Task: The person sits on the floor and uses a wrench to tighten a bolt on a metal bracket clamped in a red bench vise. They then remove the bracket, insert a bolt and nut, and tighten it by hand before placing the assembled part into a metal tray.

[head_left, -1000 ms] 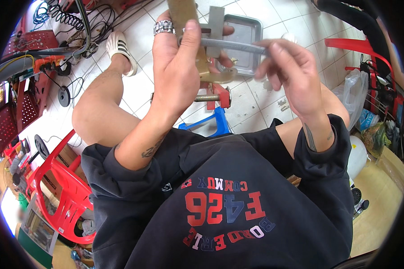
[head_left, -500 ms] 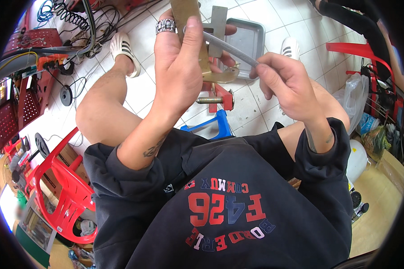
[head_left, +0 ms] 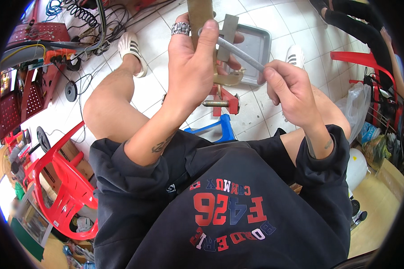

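My left hand (head_left: 189, 78), wearing a wide silver ring, grips a brass-coloured metal bracket (head_left: 200, 10) with a curved lower end. A flat grey metal plate (head_left: 229, 30) sits against the bracket's right side, with my left fingertips showing beyond it. A slim grey wrench (head_left: 243, 54) slants from beside my left thumb down to my right hand (head_left: 292, 87), whose thumb and fingers are closed on its end. The wrench's far end lies partly behind my left thumb, so I cannot tell what it fits on.
Below the bracket stands a red clamp (head_left: 232, 104) with a threaded bar, above a blue frame (head_left: 227, 127). A grey tray (head_left: 266, 40) lies on the tiled floor. Red chairs (head_left: 63, 193) flank me, cables (head_left: 83, 18) lie far left, and another person's leg (head_left: 354, 20) shows far right.
The whole view has shifted slightly, so hands, legs and floor things sit further right and lower. Both hands keep their holds; the wrench's slant is nearly the same.
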The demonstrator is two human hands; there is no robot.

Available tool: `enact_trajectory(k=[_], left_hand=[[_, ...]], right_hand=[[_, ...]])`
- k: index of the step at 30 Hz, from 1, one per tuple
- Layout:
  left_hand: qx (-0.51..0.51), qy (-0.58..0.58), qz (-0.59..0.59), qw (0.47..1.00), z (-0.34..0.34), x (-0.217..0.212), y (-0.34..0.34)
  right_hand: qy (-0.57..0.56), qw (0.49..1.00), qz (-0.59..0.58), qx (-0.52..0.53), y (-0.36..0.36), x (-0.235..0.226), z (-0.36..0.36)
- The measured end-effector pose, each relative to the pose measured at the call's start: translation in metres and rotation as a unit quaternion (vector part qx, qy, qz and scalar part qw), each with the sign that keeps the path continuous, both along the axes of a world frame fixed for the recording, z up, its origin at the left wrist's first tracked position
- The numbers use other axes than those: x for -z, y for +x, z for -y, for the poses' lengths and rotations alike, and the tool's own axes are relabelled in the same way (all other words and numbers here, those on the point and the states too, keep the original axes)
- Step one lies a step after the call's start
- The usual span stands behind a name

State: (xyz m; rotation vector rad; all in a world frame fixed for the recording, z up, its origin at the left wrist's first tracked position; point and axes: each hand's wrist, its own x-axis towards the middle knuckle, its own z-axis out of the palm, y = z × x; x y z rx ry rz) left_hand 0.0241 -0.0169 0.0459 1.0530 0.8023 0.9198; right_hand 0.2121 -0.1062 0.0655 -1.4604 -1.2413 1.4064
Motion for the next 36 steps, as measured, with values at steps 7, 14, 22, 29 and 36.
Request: enact_trajectory(k=[7, 14, 22, 29, 36], left_hand=[[0.020, 0.022, 0.017, 0.999, -0.001, 0.011, -0.002], [0.044, -0.019, -0.014, 0.999, 0.003, 0.004, -0.001], [0.165, -0.122, -0.012, 0.979, 0.024, 0.014, 0.007], [0.055, -0.087, -0.031, 0.994, 0.004, 0.001, -0.001], [0.035, -0.039, 0.041, 0.998, 0.005, 0.002, -0.003]], right_hand=[[-0.082, 0.994, 0.039, -0.069, -0.002, -0.005, -0.002], [-0.155, 0.987, 0.017, -0.032, 0.025, 0.004, -0.013], [-0.057, 0.994, 0.071, 0.058, 0.060, 0.003, -0.037], [0.008, 0.996, -0.056, 0.065, 0.035, -0.011, -0.013], [0.009, 0.992, -0.094, 0.082, 0.028, -0.001, -0.011]])
